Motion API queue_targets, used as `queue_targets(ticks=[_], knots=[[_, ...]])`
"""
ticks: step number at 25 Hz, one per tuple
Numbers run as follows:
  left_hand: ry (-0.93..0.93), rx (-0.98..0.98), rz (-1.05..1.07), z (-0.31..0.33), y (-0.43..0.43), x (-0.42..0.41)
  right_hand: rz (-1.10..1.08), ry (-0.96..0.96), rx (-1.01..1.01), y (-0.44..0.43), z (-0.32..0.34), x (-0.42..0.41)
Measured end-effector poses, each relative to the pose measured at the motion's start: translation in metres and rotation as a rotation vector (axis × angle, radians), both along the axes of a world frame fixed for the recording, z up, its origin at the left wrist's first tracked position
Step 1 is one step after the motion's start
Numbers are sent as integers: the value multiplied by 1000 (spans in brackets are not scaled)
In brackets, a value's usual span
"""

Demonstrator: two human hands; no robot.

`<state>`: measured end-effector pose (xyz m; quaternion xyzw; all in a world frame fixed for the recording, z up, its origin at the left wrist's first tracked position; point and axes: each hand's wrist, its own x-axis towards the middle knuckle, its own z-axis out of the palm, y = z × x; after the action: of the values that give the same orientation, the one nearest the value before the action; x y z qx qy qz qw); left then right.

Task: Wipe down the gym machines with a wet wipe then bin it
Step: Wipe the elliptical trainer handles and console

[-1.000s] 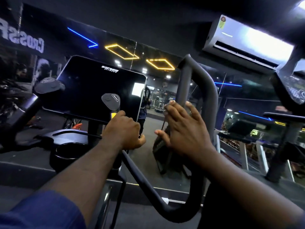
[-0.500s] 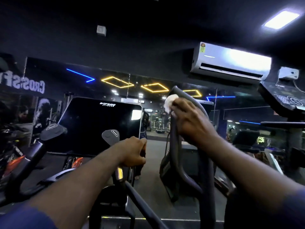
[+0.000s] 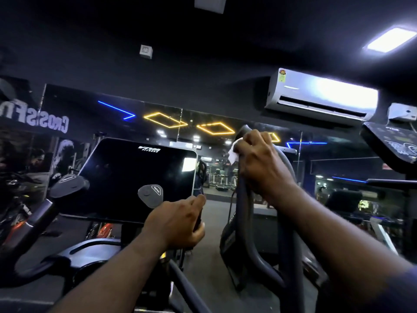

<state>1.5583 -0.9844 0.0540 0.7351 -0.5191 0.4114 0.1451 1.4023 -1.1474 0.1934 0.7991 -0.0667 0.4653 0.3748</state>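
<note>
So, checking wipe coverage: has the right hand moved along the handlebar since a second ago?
Yes. The right hand with the wipe climbed the handlebar to its top bend.

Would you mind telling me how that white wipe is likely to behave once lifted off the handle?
Probably floppy: the wipe bunches under the right hand against the curved handle. Likely very light, being a small thin scrap. Being wet, it may cling.

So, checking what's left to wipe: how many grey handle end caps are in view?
2: the left cap at the left edge of the screen, and the middle cap just above the left hand. More may be hidden.
</note>
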Motion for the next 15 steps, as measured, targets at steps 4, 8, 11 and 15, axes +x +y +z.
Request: queue_targets(ticks=[4, 8, 11, 15], knots=[[15, 11, 8, -5, 2, 0, 304, -133, 319, 7, -55, -16], [101, 20, 26, 4, -2, -3, 342, -231, 339, 12, -15, -9], [362, -63, -111, 10, -4, -1, 275, -235, 357, 9, 2, -1], [1154, -499, -590, 23, -24, -17, 498, -311, 458, 15, -77, -20]])
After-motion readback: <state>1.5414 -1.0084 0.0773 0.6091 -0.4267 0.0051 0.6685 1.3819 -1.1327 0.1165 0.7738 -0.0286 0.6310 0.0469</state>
